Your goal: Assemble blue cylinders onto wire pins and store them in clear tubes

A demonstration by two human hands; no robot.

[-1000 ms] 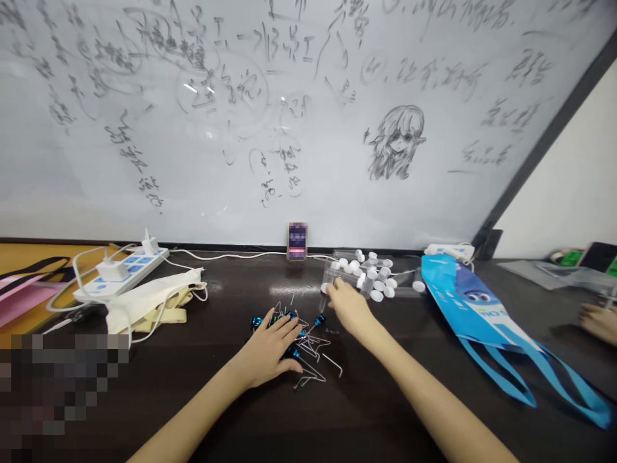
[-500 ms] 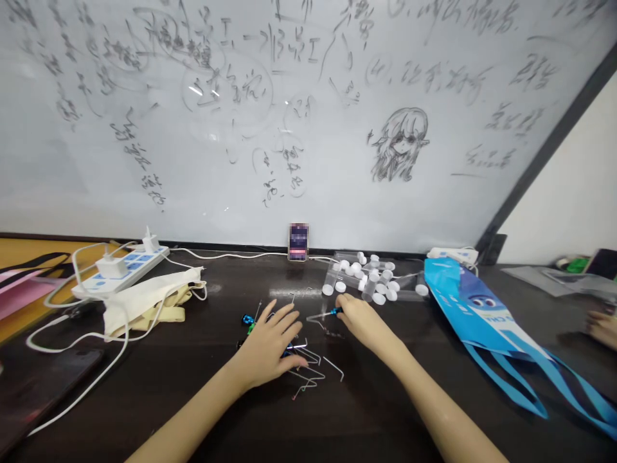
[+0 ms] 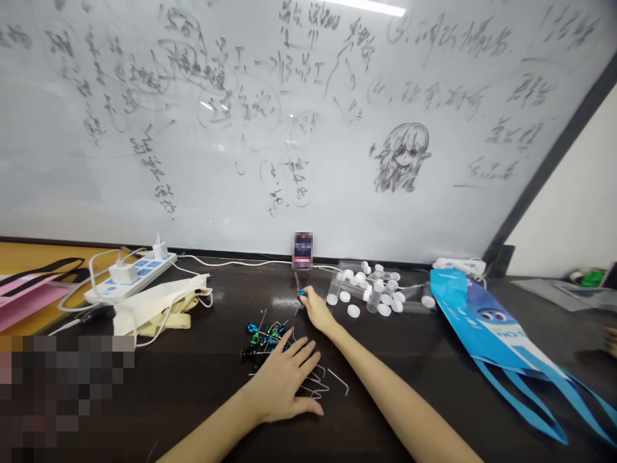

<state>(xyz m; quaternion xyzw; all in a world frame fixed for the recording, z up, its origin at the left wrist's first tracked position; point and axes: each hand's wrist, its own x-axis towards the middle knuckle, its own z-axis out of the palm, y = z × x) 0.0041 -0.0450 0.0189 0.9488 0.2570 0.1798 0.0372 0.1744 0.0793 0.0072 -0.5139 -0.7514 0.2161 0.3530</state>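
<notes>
My left hand point(image 3: 284, 379) lies palm down with its fingers spread, covering part of a loose heap. Small screwdrivers point(image 3: 263, 341) with blue, green and black handles show beyond its fingertips. Thin bent metal rods like hex keys point(image 3: 318, 384) stick out on its right, and one L-shaped hex key point(image 3: 339, 381) lies apart from them. Farther back, my right hand point(image 3: 318, 313) is closed around a small blue-handled screwdriver point(image 3: 302, 293), its thin shaft pointing away toward the phone. Fingers hide most of that handle.
Clear tubes point(image 3: 336, 283) and several white caps point(image 3: 353, 311) lie at the back right, beside a blue bag point(image 3: 463, 315). A phone point(image 3: 303, 251) leans on the whiteboard point(image 3: 328, 212). Left are a power strip point(image 3: 139, 273), cables and a cream cloth bag point(image 3: 159, 302). Another person's hand point(image 3: 611, 341) shows far right.
My right hand has moved left and away from me with the screwdriver, whose shaft now points away instead of left. My left hand has drawn slightly nearer, uncovering more handles. The view has shifted slightly.
</notes>
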